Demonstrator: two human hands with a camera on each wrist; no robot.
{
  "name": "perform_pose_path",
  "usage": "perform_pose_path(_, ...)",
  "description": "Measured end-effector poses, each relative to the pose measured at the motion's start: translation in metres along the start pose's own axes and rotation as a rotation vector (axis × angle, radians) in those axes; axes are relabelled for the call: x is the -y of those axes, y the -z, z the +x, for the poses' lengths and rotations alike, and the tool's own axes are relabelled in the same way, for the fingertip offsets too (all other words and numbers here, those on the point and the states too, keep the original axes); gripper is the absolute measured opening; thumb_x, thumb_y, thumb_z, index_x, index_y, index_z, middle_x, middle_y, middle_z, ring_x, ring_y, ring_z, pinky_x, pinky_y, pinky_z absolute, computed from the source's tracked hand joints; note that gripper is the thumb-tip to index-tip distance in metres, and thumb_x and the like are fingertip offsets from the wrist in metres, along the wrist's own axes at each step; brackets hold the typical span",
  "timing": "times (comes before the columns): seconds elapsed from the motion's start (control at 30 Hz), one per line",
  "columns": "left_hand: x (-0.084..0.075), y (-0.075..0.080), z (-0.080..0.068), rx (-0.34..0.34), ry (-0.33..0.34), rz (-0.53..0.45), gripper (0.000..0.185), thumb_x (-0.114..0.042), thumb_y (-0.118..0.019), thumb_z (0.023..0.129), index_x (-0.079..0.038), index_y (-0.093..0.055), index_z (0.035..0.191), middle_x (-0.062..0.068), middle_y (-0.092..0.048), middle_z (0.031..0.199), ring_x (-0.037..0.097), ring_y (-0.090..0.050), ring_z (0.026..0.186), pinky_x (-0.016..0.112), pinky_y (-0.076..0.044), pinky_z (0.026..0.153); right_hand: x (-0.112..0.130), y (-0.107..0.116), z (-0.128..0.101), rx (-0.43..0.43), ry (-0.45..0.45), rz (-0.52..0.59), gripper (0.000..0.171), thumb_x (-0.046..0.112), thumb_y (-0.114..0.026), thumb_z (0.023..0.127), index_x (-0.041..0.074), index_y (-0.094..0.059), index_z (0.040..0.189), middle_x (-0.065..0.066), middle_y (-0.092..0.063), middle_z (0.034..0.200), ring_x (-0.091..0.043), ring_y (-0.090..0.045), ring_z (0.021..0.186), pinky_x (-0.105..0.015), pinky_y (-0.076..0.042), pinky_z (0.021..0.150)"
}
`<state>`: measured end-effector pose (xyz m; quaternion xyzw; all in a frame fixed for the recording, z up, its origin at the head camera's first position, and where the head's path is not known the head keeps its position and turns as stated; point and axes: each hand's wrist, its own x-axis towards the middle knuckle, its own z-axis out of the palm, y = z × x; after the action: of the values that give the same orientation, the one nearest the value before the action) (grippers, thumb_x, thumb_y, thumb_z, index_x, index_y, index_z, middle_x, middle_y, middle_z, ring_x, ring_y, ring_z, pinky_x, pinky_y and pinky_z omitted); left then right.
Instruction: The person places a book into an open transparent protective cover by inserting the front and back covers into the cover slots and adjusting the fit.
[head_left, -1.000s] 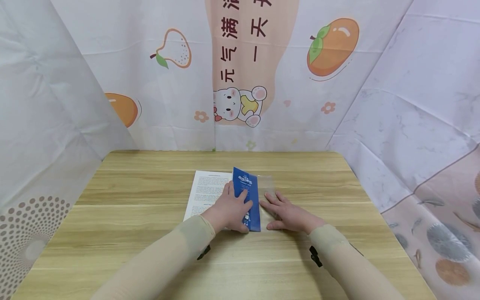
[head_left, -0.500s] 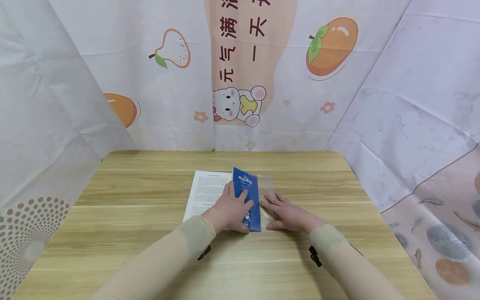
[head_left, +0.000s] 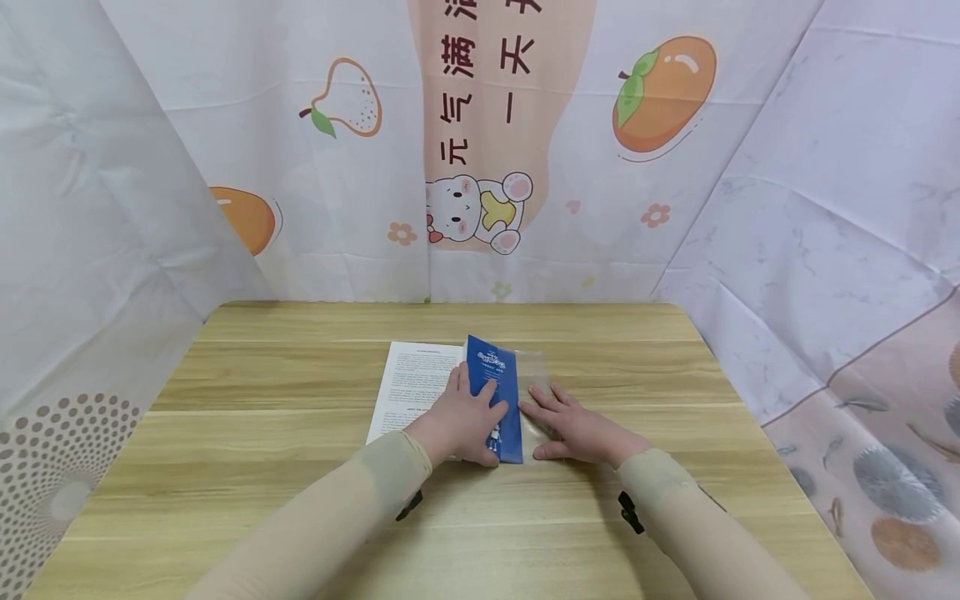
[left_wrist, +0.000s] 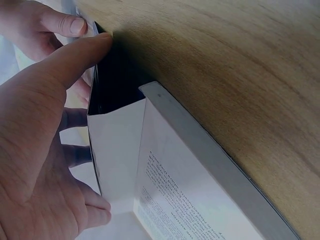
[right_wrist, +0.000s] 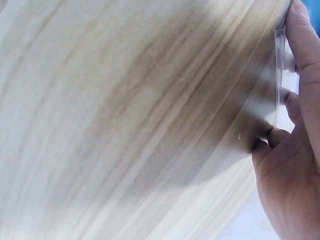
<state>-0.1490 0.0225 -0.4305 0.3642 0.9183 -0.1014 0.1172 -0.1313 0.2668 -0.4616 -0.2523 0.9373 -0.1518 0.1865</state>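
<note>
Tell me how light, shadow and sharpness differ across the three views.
Head view: even, bright, sharp, edges bowed by the wide lens. Left wrist view: dim, the blue booklet almost black beside the left hand. Right wrist view: table grain smeared, a dark shadow by the right hand.

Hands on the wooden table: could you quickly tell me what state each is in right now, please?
Left hand: open, fingers flat, pressing the blue folded booklet cover.
Right hand: open, fingers flat on the clear plastic sleeve.
</note>
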Motion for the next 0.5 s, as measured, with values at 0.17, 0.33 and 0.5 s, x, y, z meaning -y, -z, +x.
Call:
perform_pose_path(0.17, 0.0016, 0.0001, -0.0015, 0.003, -0.012, -0.032, 0.091, -0.077, -0.063, 0.083, -0.029, -0.042, 0.157, 0.012, -0.028, 0.167, 0.060, -0.013, 0.148, 0.064, -0.012, 0.122, -0.0007, -0.0004, -0.0002, 0.002, 0.001, 0.005, 0.080, 0.048, -0.065, 0.097, 0.016, -0.031, 0.162, -0.014, -0.016, 0.170, -0.052, -0.008, 0.153, -0.069, -0.030, 0.113)
perform_pose_path(0.33, 0.0047, -0.0018, -0.0021, -0.005, -0.011, -0.083, 0.087, -0.079, -0.055, 0.087, -0.031, -0.039, 0.159, 0.011, -0.027, 0.168, 0.059, -0.011, 0.149, 0.063, -0.012, 0.123, -0.0009, -0.0002, -0.0004, 0.003, 0.002, 0.004, 0.080, 0.048, -0.065, 0.097, 0.015, -0.032, 0.162, -0.015, -0.016, 0.170, -0.052, -0.008, 0.153, -0.069, -0.030, 0.113)
perform_pose_path(0.5, 0.0071, -0.0040, -0.0001, -0.057, 0.004, -0.160, 0.073, -0.068, -0.047, 0.099, -0.028, -0.039, 0.159, 0.008, -0.033, 0.166, 0.059, -0.014, 0.149, 0.063, -0.015, 0.123, -0.0004, -0.0003, 0.0004, 0.005, 0.004, 0.004, 0.080, 0.049, -0.065, 0.097, 0.016, -0.031, 0.162, -0.016, -0.016, 0.170, -0.053, -0.008, 0.153, -0.069, -0.030, 0.113)
